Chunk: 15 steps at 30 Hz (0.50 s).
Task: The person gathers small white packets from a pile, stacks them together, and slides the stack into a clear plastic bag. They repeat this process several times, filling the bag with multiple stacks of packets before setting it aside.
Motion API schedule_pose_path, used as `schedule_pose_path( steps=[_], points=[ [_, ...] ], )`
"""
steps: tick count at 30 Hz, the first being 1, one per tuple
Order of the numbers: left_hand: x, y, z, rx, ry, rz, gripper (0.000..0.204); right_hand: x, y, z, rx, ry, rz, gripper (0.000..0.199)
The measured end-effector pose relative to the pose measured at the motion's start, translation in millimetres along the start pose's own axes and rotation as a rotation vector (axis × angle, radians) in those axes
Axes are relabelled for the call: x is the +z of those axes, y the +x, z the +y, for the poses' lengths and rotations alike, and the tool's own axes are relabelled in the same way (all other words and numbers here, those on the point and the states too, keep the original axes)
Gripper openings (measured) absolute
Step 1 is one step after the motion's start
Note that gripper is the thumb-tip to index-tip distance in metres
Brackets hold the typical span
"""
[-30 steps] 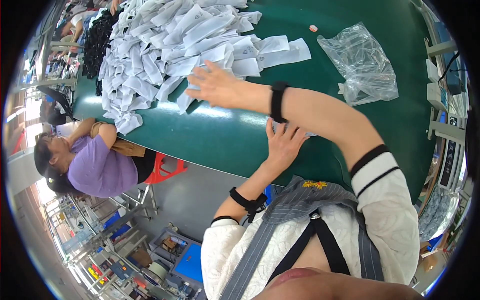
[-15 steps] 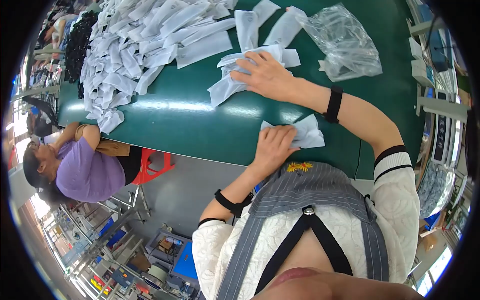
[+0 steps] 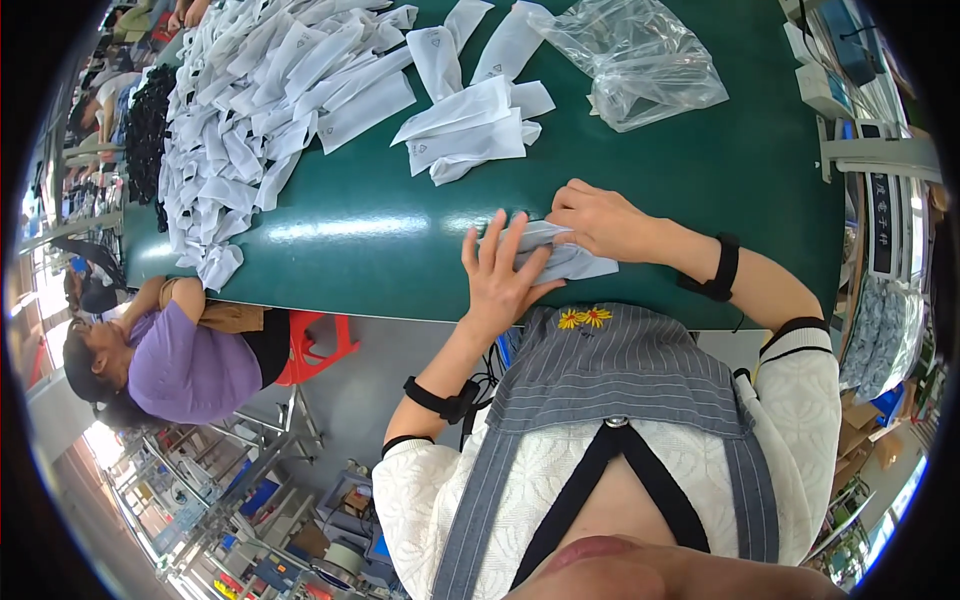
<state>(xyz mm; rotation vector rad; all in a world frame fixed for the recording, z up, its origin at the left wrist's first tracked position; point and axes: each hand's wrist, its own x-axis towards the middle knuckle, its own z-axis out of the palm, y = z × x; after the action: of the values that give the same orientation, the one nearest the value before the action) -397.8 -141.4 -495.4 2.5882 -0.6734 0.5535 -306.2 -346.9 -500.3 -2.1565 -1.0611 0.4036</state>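
Note:
Close to the table's near edge lie some white, thin pouches [image 3: 585, 266], seemingly stacked, between my two hands. My left hand [image 3: 502, 277] rests at their left end, fingers stretched and spread, the thumb along the near side. Curled over their far edge, my right hand [image 3: 603, 226] has its fingertips pressed together on the pouches. Farther off is a small overlapping heap of similar white pouches [image 3: 465, 130], some with a small printed mark. What is inside the pouches cannot be made out.
A large pile of white pouches [image 3: 240, 120] covers the far left of the green table [image 3: 380, 265], with black items [image 3: 150, 130] beyond it. A crumpled clear plastic bag [image 3: 650, 70] lies at the far right. A person in purple [image 3: 195, 350] sits at the left by a red stool [image 3: 318, 348].
My right hand has left the small heap and come back to the pouches near me. My left hand has opened out its fingers. The view has shifted slightly.

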Motion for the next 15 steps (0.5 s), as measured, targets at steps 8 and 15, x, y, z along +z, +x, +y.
schedule_pose_path(
  steps=[8, 15],
  points=[
    [28.0, 6.0, -14.5, -0.179, -0.237, -0.146, 0.063, -13.8, 71.3, 18.8, -0.066, -0.295, 0.339, 0.019],
    [0.5, 10.4, -10.5, -0.113, -0.021, -0.204, 0.065, -13.9, 76.1, 16.3, 0.078, -0.424, 0.041, 0.012]
  ],
)
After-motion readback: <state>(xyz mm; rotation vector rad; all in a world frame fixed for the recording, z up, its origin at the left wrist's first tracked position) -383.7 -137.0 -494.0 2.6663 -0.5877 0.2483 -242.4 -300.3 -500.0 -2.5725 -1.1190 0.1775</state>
